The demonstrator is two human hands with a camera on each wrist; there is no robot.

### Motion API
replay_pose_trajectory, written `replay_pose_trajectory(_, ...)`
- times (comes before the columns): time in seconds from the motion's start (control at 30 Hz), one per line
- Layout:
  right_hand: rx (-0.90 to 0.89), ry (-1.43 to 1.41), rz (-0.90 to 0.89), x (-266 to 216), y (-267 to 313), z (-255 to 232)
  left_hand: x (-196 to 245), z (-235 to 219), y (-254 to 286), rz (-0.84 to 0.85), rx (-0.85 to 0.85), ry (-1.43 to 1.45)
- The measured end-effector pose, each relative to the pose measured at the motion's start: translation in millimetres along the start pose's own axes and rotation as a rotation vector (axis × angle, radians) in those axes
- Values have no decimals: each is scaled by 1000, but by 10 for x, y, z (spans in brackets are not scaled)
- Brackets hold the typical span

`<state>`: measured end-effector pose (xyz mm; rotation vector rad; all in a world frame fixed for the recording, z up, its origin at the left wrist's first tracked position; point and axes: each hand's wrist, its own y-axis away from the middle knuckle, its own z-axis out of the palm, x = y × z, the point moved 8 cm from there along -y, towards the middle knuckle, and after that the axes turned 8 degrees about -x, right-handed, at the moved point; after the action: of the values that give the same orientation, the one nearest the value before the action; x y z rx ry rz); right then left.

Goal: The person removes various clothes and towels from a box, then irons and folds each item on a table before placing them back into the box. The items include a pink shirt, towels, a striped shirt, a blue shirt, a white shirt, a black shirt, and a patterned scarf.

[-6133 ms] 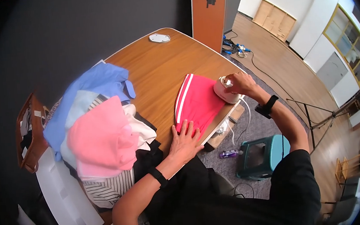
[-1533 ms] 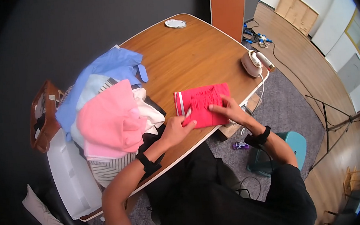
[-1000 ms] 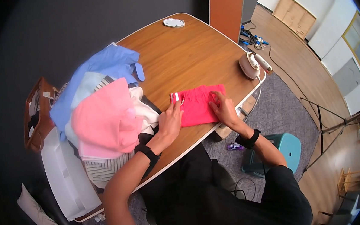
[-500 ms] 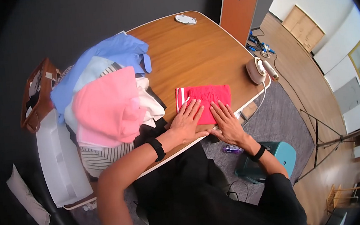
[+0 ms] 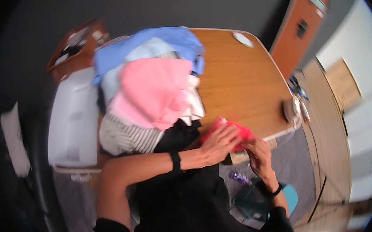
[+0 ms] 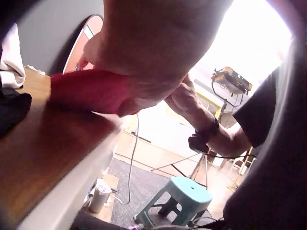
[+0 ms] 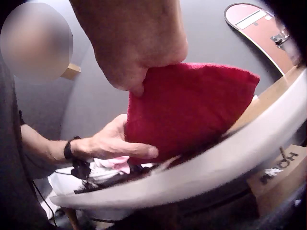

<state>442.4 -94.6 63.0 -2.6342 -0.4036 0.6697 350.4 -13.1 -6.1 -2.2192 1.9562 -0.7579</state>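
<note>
While clothes (image 5: 148,95) heap one end of the table (image 5: 243,86), two hands grip a red cloth (image 7: 187,108) at its near edge

The table has a wood-grain top and a pale rim (image 7: 216,171), and stands by a dark grey wall (image 5: 185,5). At its left end lie the clothes, a pink garment (image 5: 156,81) uppermost, with a white bin (image 5: 73,119) and a brown basket (image 5: 71,55) beside them. Near its right edge stands an iron (image 5: 289,111); a small white plate (image 5: 243,39) lies toward its far right corner. A teal stool (image 6: 191,192) stands on grey carpet (image 5: 292,155) off the table's near side.

The red cloth is tilted up at the table's near edge; whether its lower edge touches the top cannot be told. The left hand (image 5: 217,147) pinches it, thumb laid along the near face and fingers behind. The right hand (image 5: 259,154) pinches its upper edge.

Below the table's rim, a cardboard box (image 7: 276,179) bears large dark letters that cannot be surely read. A pale tag (image 5: 98,35) on the basket is too blurred to read.
</note>
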Motion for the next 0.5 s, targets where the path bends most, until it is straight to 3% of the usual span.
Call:
replay_pose_trajectory(0.03, -4, -40, 31, -58, -49, -27, -32, -99, -31, 56, 47, 135)
replay_pose_trajectory(0.07, 35, -47, 35, -75, -94, -58, -137, -56, -106, -111, -273, 221)
replay_pose_trajectory(0.1, 77, -59, 43, -76, -121, -77, -206, -201, -55, -93, -80, 395)
replay_pose_trajectory(0.17, 128, -193, 301, 96, -74, -95, -191, -699, 73, -179, -217, 437)
replay_pose_trajectory(0.3, 298, -432, 317, 95, -244, -130, -505, -1322, 758, -538, -142, 611)
replay_pose_trajectory(0.37, 269, -638, 288, -69, -347, 1, -443, -2082, 1195, -429, 76, 904)
replay_pose_trajectory(0.4, 230, -686, 292, -106, -352, 118, -534, -2342, 1535, -668, -51, 838)
replay_pose_trajectory(0.43, 188, -735, 299, -135, -318, 238, -651, -2608, 1860, -645, 164, 808)
replay_pose_trajectory(0.47, 147, -783, 305, -166, -285, 362, -585, -3035, 2171, -883, 113, 794)
replay_pose_trajectory(0.5, 108, -756, 293, -202, -266, 495, -594, -3314, 2452, -922, 300, 856)
